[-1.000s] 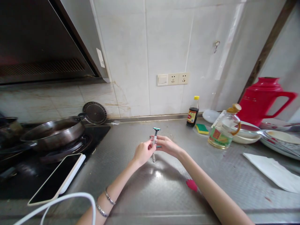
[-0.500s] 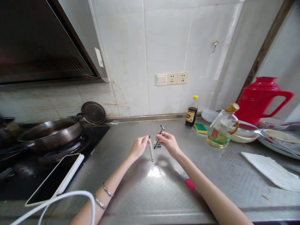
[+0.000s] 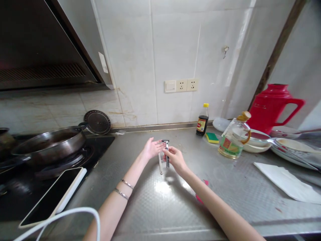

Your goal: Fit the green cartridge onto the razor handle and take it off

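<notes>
My right hand (image 3: 175, 158) grips a razor (image 3: 167, 157) by its dark handle, with the head upright at the top. Beside it my left hand (image 3: 151, 148) is open, fingers stretched toward the razor head and holding nothing. A thin pale stick (image 3: 160, 164) slants just below the left fingers; its upper end is hidden behind them. Whether the stick rests on the steel counter (image 3: 140, 214) I cannot tell. Something pink (image 3: 199, 198) lies partly hidden under my right forearm.
On the left are a pan (image 3: 50, 144) on the black stove and a phone (image 3: 54, 197) with a white cable (image 3: 82, 210). To the right stand a sauce bottle (image 3: 202, 122), a sponge (image 3: 212, 138), an oil jug (image 3: 232, 144), a red thermos (image 3: 269, 108) and white paper (image 3: 286, 182).
My left hand has let go of the pale stick and opened. The razor has turned in my right hand, so its head now faces me. The view has shifted slightly.
</notes>
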{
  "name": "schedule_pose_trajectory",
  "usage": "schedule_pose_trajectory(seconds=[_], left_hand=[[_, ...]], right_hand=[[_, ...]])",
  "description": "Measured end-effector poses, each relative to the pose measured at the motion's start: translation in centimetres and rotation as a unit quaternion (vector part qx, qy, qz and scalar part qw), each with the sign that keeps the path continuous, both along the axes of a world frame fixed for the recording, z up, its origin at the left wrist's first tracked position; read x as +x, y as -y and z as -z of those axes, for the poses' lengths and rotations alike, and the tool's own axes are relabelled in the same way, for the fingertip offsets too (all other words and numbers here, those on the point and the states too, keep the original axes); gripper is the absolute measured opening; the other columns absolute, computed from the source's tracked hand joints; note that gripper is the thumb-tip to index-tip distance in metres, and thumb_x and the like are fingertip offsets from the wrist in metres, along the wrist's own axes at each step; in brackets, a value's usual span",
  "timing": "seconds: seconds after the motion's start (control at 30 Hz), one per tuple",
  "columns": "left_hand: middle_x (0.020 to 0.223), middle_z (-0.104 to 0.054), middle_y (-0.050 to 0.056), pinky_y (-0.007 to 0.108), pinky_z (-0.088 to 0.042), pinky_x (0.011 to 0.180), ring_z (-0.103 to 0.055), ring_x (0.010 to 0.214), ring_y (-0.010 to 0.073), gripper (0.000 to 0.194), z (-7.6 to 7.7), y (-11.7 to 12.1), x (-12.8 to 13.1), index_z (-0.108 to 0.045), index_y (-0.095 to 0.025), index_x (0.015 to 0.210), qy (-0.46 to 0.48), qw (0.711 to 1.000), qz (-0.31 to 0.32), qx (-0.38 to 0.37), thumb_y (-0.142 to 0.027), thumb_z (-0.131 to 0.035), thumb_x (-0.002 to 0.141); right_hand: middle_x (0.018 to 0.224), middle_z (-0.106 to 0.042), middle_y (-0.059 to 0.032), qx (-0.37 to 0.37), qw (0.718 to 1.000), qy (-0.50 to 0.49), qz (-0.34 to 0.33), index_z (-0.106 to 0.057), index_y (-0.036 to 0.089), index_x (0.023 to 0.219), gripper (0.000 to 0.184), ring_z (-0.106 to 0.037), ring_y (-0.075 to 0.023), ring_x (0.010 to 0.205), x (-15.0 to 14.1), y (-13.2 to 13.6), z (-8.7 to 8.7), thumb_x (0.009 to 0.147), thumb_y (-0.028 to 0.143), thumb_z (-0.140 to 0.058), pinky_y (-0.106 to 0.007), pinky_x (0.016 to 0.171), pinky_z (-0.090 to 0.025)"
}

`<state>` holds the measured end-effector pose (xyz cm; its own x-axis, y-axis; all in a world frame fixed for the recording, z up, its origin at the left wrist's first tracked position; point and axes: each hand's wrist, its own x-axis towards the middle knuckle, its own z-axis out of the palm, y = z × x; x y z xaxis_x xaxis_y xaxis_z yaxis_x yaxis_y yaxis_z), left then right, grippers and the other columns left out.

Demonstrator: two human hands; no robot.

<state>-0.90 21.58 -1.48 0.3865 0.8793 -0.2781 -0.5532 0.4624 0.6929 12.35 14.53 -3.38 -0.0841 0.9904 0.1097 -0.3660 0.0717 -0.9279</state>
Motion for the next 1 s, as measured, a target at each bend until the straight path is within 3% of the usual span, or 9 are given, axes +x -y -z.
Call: schedule_pose_trajectory(seconds=[0.17, 0.37, 0.57, 1.0], left_hand=[[0.11, -0.054, 0.032, 0.043, -0.049, 0.073, -0.061, 0.093, 0.0312, 0.059, 0.1, -0.2, 2.0, -0.034, 0.006, 0.122, 0.062, 0.997, 0.025, -0.035, -0.041, -0.018, 0.09], [0.111, -0.054, 0.03, 0.042, -0.048, 0.073, -0.06, 0.094, 0.0315, 0.059, 0.5, -0.5, 2.0, -0.038, 0.005, 0.121, 0.054, 0.997, 0.052, -0.006, -0.04, -0.016, 0.09], [0.105, -0.058, 0.027, 0.038, -0.047, 0.076, -0.061, 0.094, 0.0302, 0.057, 0.9, -0.4, 2.0, -0.04, 0.004, 0.119, 0.053, 0.996, 0.078, -0.004, -0.04, -0.019, 0.09], [0.109, -0.058, 0.027, 0.037, -0.044, 0.084, -0.061, 0.097, 0.0271, 0.056, 1.2, 0.3, 2.8, -0.036, 0.005, 0.124, 0.069, 0.994, 0.082, -0.001, -0.036, -0.019, 0.091]], right_hand=[[0.051, -0.05, 0.0052, 0.003, 1.0, 0.005, 0.015, -0.051, 0.017, 0.071, 0.033, -0.047, -0.0081, 0.044, -0.3, 0.2, 0.3, 0.063, 0.043, -0.07, -0.022, 0.044, -0.042], [0.051, -0.049, 0.0064, -0.044, 0.998, -0.045, -0.004, -0.047, 0.018, 0.069, 0.036, -0.036, -0.0039, 0.038, -0.8, 0.3, 0.3, 0.06, 0.044, -0.07, -0.017, 0.036, -0.027], [0.047, -0.049, 0.0027, -0.107, 0.991, -0.063, -0.052, -0.049, 0.017, 0.064, 0.038, -0.036, -0.0059, 0.037, -0.9, 0.3, 0.7, 0.07, 0.054, -0.056, -0.019, 0.036, -0.025], [0.042, -0.038, 0.0062, -0.167, 0.985, -0.037, -0.022, -0.046, 0.016, 0.059, 0.037, -0.027, -0.0028, 0.032, -0.9, 0.6, 0.3, 0.073, 0.05, -0.052, -0.015, 0.032, -0.017]])
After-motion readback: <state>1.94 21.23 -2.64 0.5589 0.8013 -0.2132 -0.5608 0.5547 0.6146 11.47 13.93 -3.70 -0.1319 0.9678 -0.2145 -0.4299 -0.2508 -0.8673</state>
